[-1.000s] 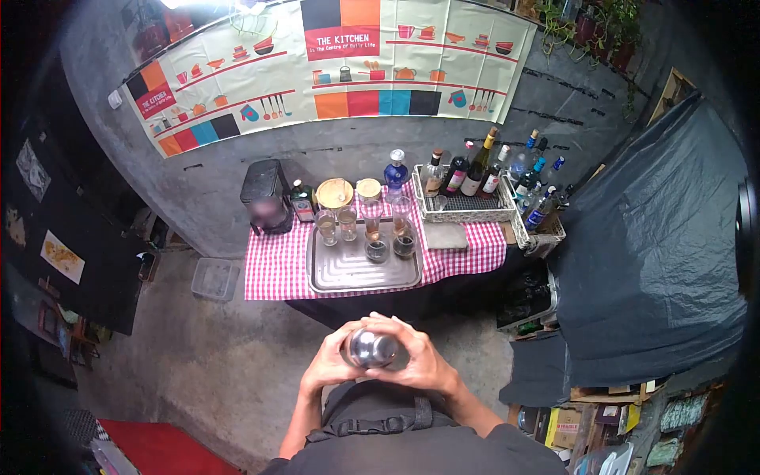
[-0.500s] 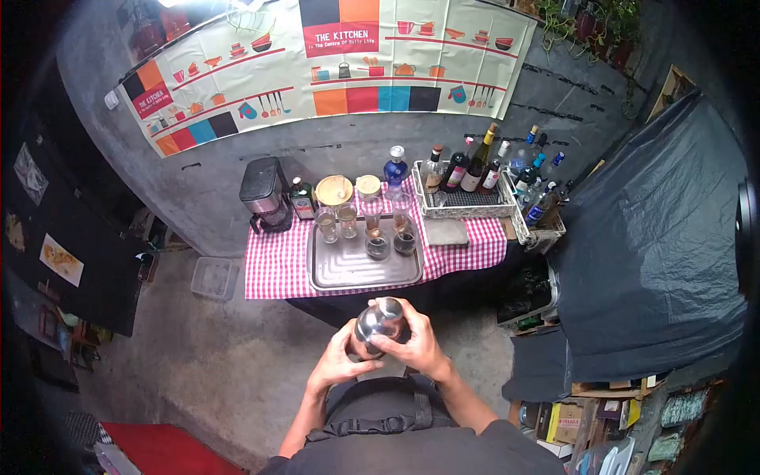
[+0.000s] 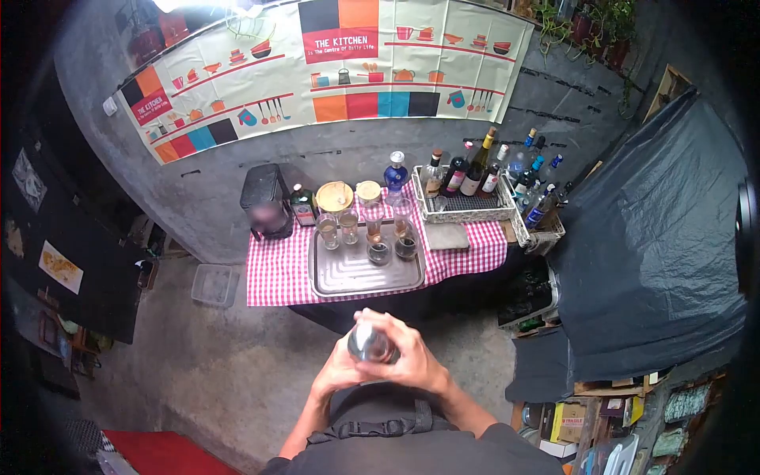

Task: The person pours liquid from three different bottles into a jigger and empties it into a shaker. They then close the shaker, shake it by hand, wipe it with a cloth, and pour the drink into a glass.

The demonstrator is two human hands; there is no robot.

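A metal cocktail shaker point(image 3: 367, 342) is held in front of my body, between me and the table. My left hand point(image 3: 342, 367) wraps its lower left side, and my right hand point(image 3: 410, 356) grips it from the right with fingers over the upper part. Both hands are closed on it, so much of its body is hidden. Beyond the hands, a metal tray point(image 3: 360, 279) on the table carries several glasses, among them a rounded glass with dark contents point(image 3: 378, 252) and a tall glass point(image 3: 327, 231).
A coffee maker point(image 3: 267, 202) stands at the table's left end. White baskets hold bottles at the right, including a wine bottle point(image 3: 475, 168). A folded grey cloth point(image 3: 447, 236) lies on the checked tablecloth point(image 3: 277, 273). A plastic bin point(image 3: 212, 285) sits on the floor at left.
The shaker has shifted slightly left and turned in my hands. My right hand has moved a little with it, its fingers now further over the top.
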